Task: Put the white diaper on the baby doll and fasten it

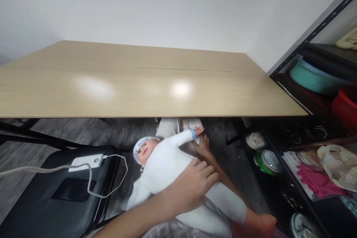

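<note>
- In the head view, the left hand (196, 180) lies on the baby doll (169, 163) around the hip and upper thigh, back of the hand upward, the fingers bent and close together; their tips are hidden, so whether they grip or only rest cannot be told.
- The left forearm comes in from the bottom edge and slants up to the right across the doll's lower body, the wrist nearly in line with it.
- The right hand (202, 145) is farther forward, just beside the doll's outstretched hand and blue cuff (193, 134); partly covered — its hold cannot be made out.
- The right arm runs up and to the left from the lower right, passing behind the doll's raised leg.
- The doll lies face up at a slant below the near edge of the wooden surface (150, 89), head to the left in a lettered cap (142, 145), dressed in white, one bare foot (262, 223) at the lower right; patterned cloth (170, 230) shows under it.
- Left of the doll, a black chair (41, 208) carries a white power bank (86, 161) with a pale cable (41, 170) — and a dark smartphone (74, 189) near it.
- To the right, a rack (309, 37) holds a teal basin (312, 76).
</note>
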`<state>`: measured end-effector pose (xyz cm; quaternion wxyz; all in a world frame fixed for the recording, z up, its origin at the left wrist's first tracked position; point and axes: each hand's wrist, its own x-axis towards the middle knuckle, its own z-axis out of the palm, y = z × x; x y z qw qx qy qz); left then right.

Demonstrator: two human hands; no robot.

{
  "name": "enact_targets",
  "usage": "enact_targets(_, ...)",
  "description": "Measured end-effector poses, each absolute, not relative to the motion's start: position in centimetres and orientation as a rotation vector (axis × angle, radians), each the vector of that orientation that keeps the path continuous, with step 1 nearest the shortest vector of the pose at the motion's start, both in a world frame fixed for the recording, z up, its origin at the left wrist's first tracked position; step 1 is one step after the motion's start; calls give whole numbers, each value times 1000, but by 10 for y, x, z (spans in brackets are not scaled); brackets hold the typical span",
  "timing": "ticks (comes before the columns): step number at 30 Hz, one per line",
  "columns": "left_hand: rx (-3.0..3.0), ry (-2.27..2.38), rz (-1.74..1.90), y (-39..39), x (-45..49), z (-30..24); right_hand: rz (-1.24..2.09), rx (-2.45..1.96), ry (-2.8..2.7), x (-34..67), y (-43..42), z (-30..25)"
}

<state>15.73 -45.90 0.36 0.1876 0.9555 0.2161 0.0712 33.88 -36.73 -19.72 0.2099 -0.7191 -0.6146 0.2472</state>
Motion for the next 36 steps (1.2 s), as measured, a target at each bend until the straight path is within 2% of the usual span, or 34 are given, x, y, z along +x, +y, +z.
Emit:
enact_targets(4, 2727, 634, 162, -464, 155, 3, 653, -1949, -1710, 364, -387, -181)
enact_targets(10, 2765, 618, 178, -466, 157, 0, 372, -1507, -1957, 368, -407, -106)
enact_targets(14, 2751, 587, 183, -466, 155, -3, 456, -1137, -2382, 332, -376, -74)
enact_targets(18, 2727, 571, 170, -466, 152, 0, 582, -1063, -2702, 287, -343, -64)
enact_targets(24, 2424, 838, 675, -507, 107, 9, 529, -960, -2753, 260, -353, -43)
enact_targets(30, 1877, 1677, 1276, -563, 15, -60, 569, -942, -2626, 271, -378, -26)
enact_targets(33, 1684, 1870, 1234, -574, -7, -98, 577, -982, -2519, 271, -385, -20)
enact_targets(36, 1509, 1822, 1071, -582, -3, -118, 579, -1021, -2400, 271, -392, -15)
